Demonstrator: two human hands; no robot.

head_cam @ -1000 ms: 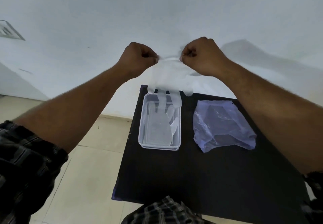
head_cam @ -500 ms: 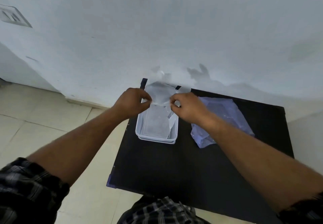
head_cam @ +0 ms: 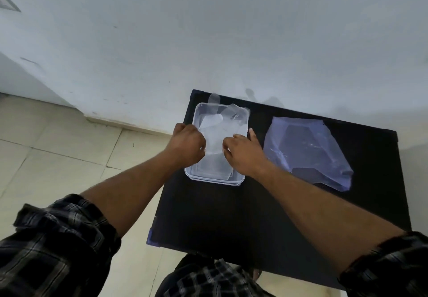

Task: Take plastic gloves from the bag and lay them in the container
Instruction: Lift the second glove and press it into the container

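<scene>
Our left hand (head_cam: pixel 188 145) and right hand (head_cam: pixel 242 152) each pinch a cuff corner of the glove (head_cam: pixel 216 132), spreading the thin, cloudy film flat so it settles inside the container (head_cam: pixel 214 179), a clear rigid tub; its fingers flop over the far rim. Right of it on the black worktop (head_cam: pixel 231 215), the crinkled bluish bag (head_cam: pixel 308 151) lies slack.

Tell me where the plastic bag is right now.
In the head view, the plastic bag lies flat on the black table, toward its right side, just right of the clear container and the right hand.
</scene>
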